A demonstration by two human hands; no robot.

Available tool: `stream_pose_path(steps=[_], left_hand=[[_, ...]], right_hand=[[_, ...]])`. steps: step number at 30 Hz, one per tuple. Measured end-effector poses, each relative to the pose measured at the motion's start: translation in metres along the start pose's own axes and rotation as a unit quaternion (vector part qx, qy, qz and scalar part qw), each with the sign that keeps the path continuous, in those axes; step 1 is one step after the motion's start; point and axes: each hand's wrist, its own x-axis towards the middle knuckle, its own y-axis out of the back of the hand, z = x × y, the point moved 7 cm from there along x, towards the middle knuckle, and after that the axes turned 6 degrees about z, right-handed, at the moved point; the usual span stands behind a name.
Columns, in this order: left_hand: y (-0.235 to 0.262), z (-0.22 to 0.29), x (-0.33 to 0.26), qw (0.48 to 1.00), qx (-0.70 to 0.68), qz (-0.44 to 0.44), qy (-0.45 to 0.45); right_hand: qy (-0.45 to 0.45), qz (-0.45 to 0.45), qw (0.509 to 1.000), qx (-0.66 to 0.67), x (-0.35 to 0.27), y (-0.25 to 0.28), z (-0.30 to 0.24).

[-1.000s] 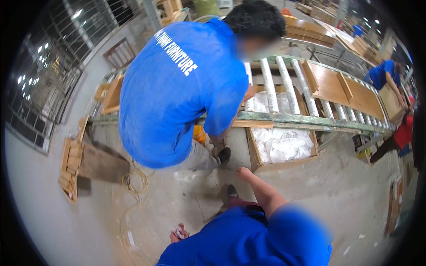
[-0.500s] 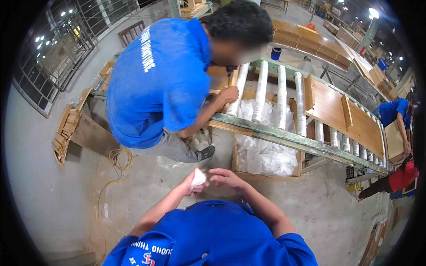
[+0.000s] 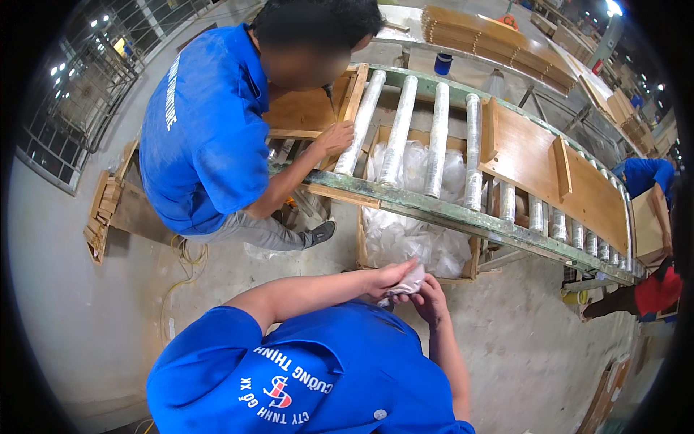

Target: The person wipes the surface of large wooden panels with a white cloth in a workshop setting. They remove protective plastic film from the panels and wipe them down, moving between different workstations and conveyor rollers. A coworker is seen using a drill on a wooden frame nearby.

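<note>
A crumpled pale wad point(image 3: 412, 281) sits between the left hand point(image 3: 389, 279) and right hand point(image 3: 432, 298), which meet and both grip it, seemingly to steady it. Beyond, a box point(image 3: 474, 260) of white plastic point(image 3: 416, 242) stands beneath the rollers point(image 3: 438, 141), likely for easy reach.

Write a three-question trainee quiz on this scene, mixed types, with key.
1. Multiple choice: what do the wearer's left hand and right hand both touch?
A) a wooden panel
B) a crumpled pale bundle
C) a yellow cord

2. True or false: the open box of crumpled white material stands partly beneath the roller conveyor.

3. Fill in the blank: the bucket beyond the conveyor is ____ in colour.

Key: 1. B; 2. True; 3. blue.
</note>
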Motion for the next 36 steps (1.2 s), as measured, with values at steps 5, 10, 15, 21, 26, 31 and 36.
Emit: stream_pose_path(steps=[5, 10, 15, 21, 26, 31, 36], left_hand=[[0.010, 0.017, 0.011, 0.996, 0.084, 0.022, 0.031], [0.100, 0.102, 0.050, 0.988, 0.005, 0.152, -0.029], [0.225, 0.234, 0.033, 0.884, -0.085, 0.381, -0.258], [0.322, 0.264, -0.022, 0.703, -0.201, 0.615, -0.296], [0.355, 0.247, -0.023, 0.689, -0.185, 0.643, -0.277], [0.349, 0.241, -0.026, 0.679, -0.102, 0.669, -0.286], [0.226, 0.201, 0.062, 0.868, 0.048, 0.412, -0.271]], right_hand=[[0.145, 0.211, 0.964, 0.070, -0.023, 0.018, -0.025], [0.199, 0.132, 0.939, 0.250, -0.054, 0.063, -0.073], [0.231, 0.280, 0.869, 0.336, -0.070, 0.092, -0.057], [0.261, 0.321, 0.820, 0.397, -0.053, 0.084, -0.032], [0.268, 0.186, 0.849, 0.417, -0.031, 0.077, -0.047], [0.299, 0.140, 0.865, 0.377, -0.022, 0.063, -0.060], [0.334, 0.101, 0.854, 0.387, -0.053, 0.049, -0.078]])
